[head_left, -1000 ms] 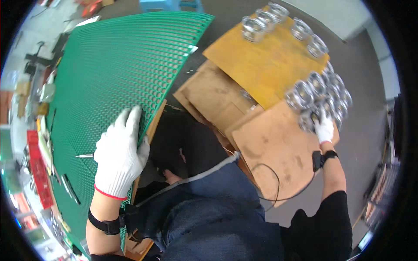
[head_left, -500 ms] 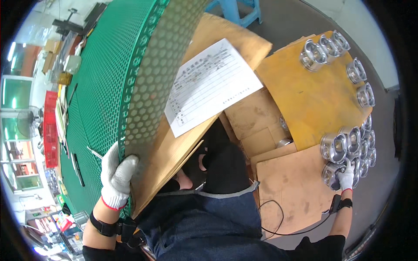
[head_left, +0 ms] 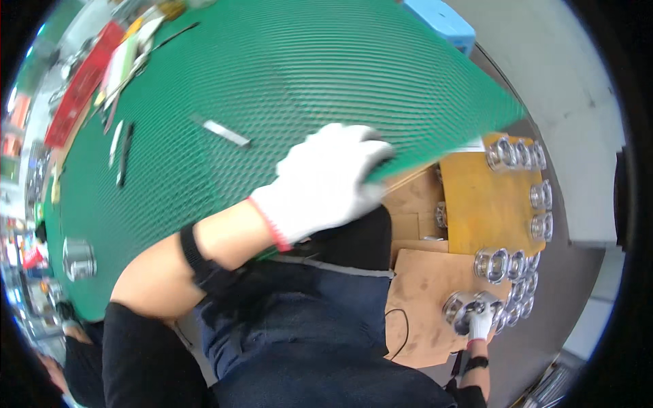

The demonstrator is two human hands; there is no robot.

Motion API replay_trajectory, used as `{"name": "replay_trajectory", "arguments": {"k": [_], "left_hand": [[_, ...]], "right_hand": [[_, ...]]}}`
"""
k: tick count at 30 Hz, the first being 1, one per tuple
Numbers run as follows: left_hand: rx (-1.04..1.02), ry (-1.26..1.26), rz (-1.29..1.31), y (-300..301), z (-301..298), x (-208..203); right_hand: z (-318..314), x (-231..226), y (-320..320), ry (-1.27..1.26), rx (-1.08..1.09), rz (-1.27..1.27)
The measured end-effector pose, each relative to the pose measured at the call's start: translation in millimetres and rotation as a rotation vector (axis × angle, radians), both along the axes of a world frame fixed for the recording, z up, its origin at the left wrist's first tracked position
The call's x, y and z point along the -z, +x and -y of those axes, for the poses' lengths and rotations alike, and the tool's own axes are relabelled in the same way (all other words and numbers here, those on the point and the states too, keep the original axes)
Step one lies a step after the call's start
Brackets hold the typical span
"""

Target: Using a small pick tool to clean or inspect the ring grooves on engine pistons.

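My left hand [head_left: 326, 180], in a white knit glove with a red cuff, is closed over the near edge of a green ribbed mat [head_left: 286, 88]. The mat lies over the table, hiding all but a sliver of a white paper sheet [head_left: 473, 145]. Low on the right, my gloved right hand [head_left: 480, 322] grips a shiny metal piston [head_left: 461, 309] at the near end of a group of pistons. Its fingertips are partly hidden by the metal. The left hand is slightly blurred.
Brown cardboard [head_left: 428, 299] and a yellow-brown sheet [head_left: 476, 197] carry more pistons [head_left: 502, 155] at right. On the mat are a silver blade-like strip [head_left: 226, 132], a black pen [head_left: 125, 155] and a lone piston [head_left: 79, 258]. A red tray [head_left: 85, 85] and a blue stool [head_left: 441, 24] stand beyond.
The lifted green mat has come down, covering the wooden board and most of the paper. My left hand moved right with its edge. The right hand remains at the pistons; the view shifted.
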State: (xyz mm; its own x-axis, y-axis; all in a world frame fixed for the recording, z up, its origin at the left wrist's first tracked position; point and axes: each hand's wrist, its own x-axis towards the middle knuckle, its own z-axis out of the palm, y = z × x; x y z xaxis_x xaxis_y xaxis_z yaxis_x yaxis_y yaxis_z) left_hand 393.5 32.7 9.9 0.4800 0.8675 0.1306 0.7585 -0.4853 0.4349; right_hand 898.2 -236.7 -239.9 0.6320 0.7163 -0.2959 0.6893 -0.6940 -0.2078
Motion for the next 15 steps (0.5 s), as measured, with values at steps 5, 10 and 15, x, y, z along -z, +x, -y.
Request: {"name": "replay_trajectory", "arguments": {"k": [5, 10, 15], "left_hand": [[0.353, 0.005, 0.005, -5, 81, -22], [0.393, -0.119, 0.046, -80, 168, -29], [0.075, -0.113, 0.230, -180, 250, -21]], "right_hand": [[-14, -76, -109, -0.008, 0.002, -0.164], [-35, -189, -199, 0.323, -0.611, -0.449], [-81, -295, -326, 0.523, -1.121, -0.535]]}}
